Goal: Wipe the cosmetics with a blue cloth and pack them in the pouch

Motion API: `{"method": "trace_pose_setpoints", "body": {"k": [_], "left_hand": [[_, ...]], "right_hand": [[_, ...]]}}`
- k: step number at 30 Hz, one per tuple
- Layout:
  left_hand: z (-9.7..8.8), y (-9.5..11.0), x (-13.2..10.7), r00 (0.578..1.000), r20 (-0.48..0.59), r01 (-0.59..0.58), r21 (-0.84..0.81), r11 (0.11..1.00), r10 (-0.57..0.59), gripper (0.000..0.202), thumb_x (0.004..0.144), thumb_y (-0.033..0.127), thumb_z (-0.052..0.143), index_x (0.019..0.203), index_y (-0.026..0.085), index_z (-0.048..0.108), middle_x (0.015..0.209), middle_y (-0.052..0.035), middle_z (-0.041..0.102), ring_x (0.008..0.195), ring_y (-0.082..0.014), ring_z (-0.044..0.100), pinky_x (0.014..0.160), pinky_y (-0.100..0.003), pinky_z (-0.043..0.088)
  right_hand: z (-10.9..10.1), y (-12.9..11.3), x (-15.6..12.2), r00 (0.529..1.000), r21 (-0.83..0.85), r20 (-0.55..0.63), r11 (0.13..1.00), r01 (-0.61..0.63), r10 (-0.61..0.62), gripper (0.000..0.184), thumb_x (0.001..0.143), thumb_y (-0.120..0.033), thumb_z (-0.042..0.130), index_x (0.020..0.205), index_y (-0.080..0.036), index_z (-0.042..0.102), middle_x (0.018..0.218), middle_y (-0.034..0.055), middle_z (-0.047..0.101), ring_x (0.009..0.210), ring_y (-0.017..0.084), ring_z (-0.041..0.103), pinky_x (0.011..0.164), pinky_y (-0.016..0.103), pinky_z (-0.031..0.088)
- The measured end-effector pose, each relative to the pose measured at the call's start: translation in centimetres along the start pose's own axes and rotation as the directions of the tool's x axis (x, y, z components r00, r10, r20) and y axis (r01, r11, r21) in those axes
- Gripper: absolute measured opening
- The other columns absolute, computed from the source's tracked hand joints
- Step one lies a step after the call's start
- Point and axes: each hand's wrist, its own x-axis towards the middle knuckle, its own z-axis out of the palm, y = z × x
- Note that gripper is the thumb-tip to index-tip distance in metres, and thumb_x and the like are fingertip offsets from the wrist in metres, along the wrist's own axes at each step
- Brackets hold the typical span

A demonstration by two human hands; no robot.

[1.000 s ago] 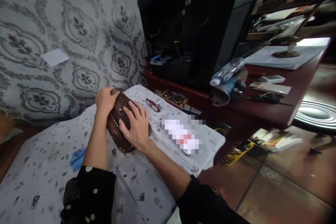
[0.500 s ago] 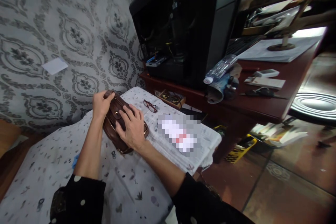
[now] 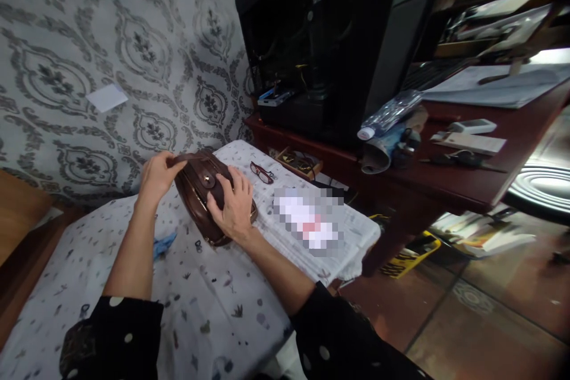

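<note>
A brown leather handbag with gold zips and a small gold clasp on a round tab lies on the patterned white cloth. At its far left end my left hand is closed, thumb and fingers pinching what looks like a brown strap of the bag. My right hand lies on the bag's right side near the clasp, fingers spread and touching the leather. Beyond the bag sit red-framed glasses. A crumpled blue piece lies close to my left forearm.
Right of the bag is a blurred-out white and red item. A wooden tray holds sunglasses. The dark red desk carries a plastic bottle and a large black case. A yellow basket stands on the floor.
My left hand has moved left, drawing the strap outward from the bag. My right hand stays on the bag, and more of the clasp shows. The view has shifted slightly left.
</note>
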Motion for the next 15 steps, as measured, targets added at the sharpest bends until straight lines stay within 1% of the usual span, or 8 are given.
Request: {"method": "trace_pose_setpoints", "body": {"k": [3, 6, 10, 13, 15], "left_hand": [[-0.2, -0.3, -0.6, 1.000, -0.020, 0.015, 0.037, 0.999, -0.014, 0.020, 0.074, 0.038, 0.062, 0.066, 0.021, 0.066, 0.059, -0.0013, 0.057, 0.063, -0.0203, 0.053, 0.062, -0.031, 0.036], [-0.4, 0.2, -1.0, 0.999, -0.042, 0.032, 0.047, 0.998, -0.030, 0.020, 0.072, 0.037, 0.060, 0.060, 0.022, 0.063, 0.053, -0.0007, 0.050, 0.058, -0.0197, 0.048, 0.058, -0.032, 0.030], [-1.1, 1.3, -1.7, 0.999, -0.014, 0.030, 0.039, 0.999, -0.029, 0.022, 0.072, 0.037, 0.061, 0.056, 0.022, 0.059, 0.052, -0.0001, 0.048, 0.055, -0.0183, 0.045, 0.057, -0.031, 0.028], [-1.8, 2.4, -2.6, 0.999, 0.045, 0.019, 0.043, 0.999, -0.021, 0.024, 0.073, 0.037, 0.062, 0.055, 0.021, 0.057, 0.054, 0.0002, 0.050, 0.057, -0.0179, 0.046, 0.058, -0.031, 0.029], [-2.3, 3.1, -3.3, 0.996, 0.088, 0.015, 0.090, 0.996, -0.023, 0.026, 0.075, 0.039, 0.062, 0.057, 0.021, 0.057, 0.056, -0.0001, 0.051, 0.058, -0.0183, 0.048, 0.059, -0.031, 0.030]], "right_hand": [[0.0, 0.0, -0.1, 1.000, 0.003, 0.005, 1.000, 0.008, -0.008, 0.041, 0.093, -0.035, 0.057, 0.129, -0.017, 0.062, 0.145, 0.0161, 0.053, 0.139, 0.031, 0.042, 0.114, 0.048, 0.035], [-0.1, 0.0, -0.1, 1.000, 0.002, 0.009, 1.000, 0.010, -0.010, 0.041, 0.094, -0.035, 0.056, 0.130, -0.016, 0.061, 0.145, 0.0160, 0.054, 0.139, 0.030, 0.042, 0.113, 0.047, 0.035], [-0.2, -0.1, -0.1, 0.999, 0.006, 0.037, 1.000, 0.004, -0.004, 0.041, 0.095, -0.035, 0.056, 0.131, -0.016, 0.061, 0.146, 0.0167, 0.053, 0.139, 0.031, 0.041, 0.112, 0.048, 0.035], [-0.1, -0.1, 0.0, 0.999, 0.021, 0.038, 1.000, -0.010, 0.010, 0.041, 0.095, -0.036, 0.057, 0.130, -0.017, 0.061, 0.146, 0.0167, 0.054, 0.140, 0.031, 0.041, 0.112, 0.049, 0.036], [-0.1, -0.1, 0.0, 0.999, 0.035, 0.034, 0.999, -0.015, 0.014, 0.040, 0.095, -0.036, 0.057, 0.130, -0.017, 0.061, 0.146, 0.0162, 0.054, 0.140, 0.031, 0.041, 0.113, 0.049, 0.035]]}}
